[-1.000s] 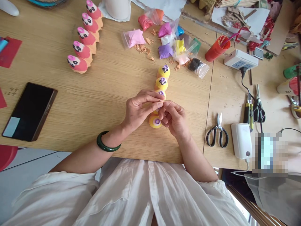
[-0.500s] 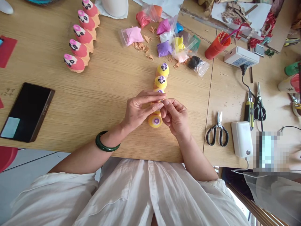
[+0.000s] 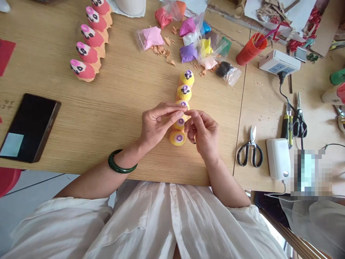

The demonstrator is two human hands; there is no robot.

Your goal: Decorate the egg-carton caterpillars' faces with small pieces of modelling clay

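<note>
Possibly the yellow figures (image 3: 184,91), lined on the bench (image 3: 107,108) toward 12 o'clock, could be nudged crooked, as the grips of left hand (image 3: 157,124) and right hand (image 3: 205,131) are pinched shut directly above them.

Near figures (image 3: 184,90): were coloured yellow, with faces marked in purple and black.
Far figures (image 3: 87,50): were coloured pink over orange bases, with faces marked white and black.
Bangle (image 3: 122,166): was seen dark green.
Cup (image 3: 249,53): was seen red.
Phone (image 3: 28,126): was seen black.

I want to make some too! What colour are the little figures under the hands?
Yellow figures with purple faces, best seen in the head view.
</note>
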